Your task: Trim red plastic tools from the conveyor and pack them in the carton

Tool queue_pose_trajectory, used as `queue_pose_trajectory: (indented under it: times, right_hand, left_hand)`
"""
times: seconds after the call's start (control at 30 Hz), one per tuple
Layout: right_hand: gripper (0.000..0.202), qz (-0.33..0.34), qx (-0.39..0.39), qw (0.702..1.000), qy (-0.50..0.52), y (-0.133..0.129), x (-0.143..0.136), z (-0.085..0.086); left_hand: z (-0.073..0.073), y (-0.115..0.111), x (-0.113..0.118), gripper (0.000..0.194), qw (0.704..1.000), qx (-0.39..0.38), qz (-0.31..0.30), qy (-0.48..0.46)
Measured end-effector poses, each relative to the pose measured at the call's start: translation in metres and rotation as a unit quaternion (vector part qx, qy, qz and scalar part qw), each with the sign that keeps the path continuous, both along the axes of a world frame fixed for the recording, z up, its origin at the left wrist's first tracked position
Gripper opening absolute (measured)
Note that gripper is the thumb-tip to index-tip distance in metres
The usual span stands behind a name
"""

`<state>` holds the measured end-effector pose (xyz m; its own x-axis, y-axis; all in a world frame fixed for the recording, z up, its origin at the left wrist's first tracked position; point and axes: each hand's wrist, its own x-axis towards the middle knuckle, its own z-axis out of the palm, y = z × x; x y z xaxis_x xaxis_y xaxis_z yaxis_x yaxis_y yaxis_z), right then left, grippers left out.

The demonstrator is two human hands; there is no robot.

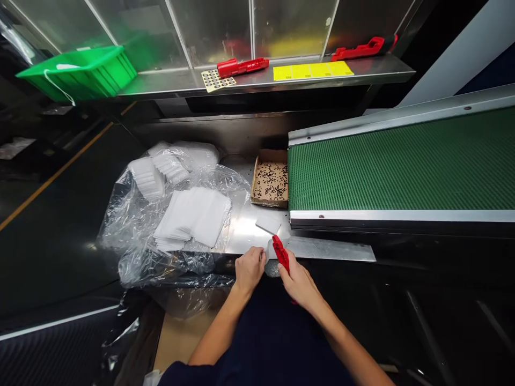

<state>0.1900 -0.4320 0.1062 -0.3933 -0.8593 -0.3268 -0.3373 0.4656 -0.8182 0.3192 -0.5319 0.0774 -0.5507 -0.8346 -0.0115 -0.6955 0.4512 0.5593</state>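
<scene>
Green conveyor belt (pixel 402 166) on the right, ribbed surface, metal side rails, right end cut off by frame. Metal shelf (pixel 169 86) across the top, shiny, with reflections on the panels behind. Below it, bare metal table (pixel 239 236), bright glare. Crumpled clear plastic bag (pixel 112 230) spreads over the table's left part, glossy and wrinkled; its lower folds blend into the dark.

Both forearms reach up from the bottom edge, either side of dark-blue clothing (pixel 289 343), and angle inward to the table's front edge. Left hand (pixel 250 268): knuckles up, fingers curled in, fingertips at the pale piece; can't tell whether it grips it. Right hand (pixel 300 281): back of hand up, thumb and fingers closed around the held red part (pixel 280 252); its lower end is hidden by the hand.

Green plastic bin (pixel 108 72) on the shelf's left end, contents mostly unclear. White thin sheets (pixel 193 214), fanned stacks, partly under film. Shallow cardboard tray (pixel 267 203) against the conveyor's end, small black bits (pixel 271 179) scattered in it, too small to identify. On the shelf: red plastic parts (pixel 241 66), flat yellow labels (pixel 314 71), dotted sticker sheet (pixel 217 80). Flat white piece (pixel 268 224) lies just beyond the hands. Pale piece (pixel 271 250) sits between them, shape hard to make out.
</scene>
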Motion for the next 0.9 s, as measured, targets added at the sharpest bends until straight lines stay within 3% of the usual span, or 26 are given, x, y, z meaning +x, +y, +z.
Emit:
queue_pose_trajectory:
  times: [0.2,0.4,0.63,0.9]
  right_hand:
    - [0.045,0.053,0.049,0.995,-0.061,0.018,-0.007,0.006]
    - [0.046,0.014,0.103,0.989,-0.103,0.025,-0.013,-0.004]
    - [0.042,-0.028,0.103,0.982,-0.159,0.032,-0.015,-0.014]
    - [0.044,-0.049,0.103,0.972,-0.206,0.037,-0.014,-0.014]
  left_hand:
    - [-0.014,-0.003,-0.02,0.023,0.995,-0.038,-0.078,-0.043]
    - [-0.022,0.004,-0.03,0.027,0.989,-0.049,-0.138,-0.035]
    - [-0.023,0.015,-0.027,0.029,0.981,-0.056,-0.187,0.011]
    - [-0.022,0.027,-0.021,0.03,0.969,-0.055,-0.23,0.07]
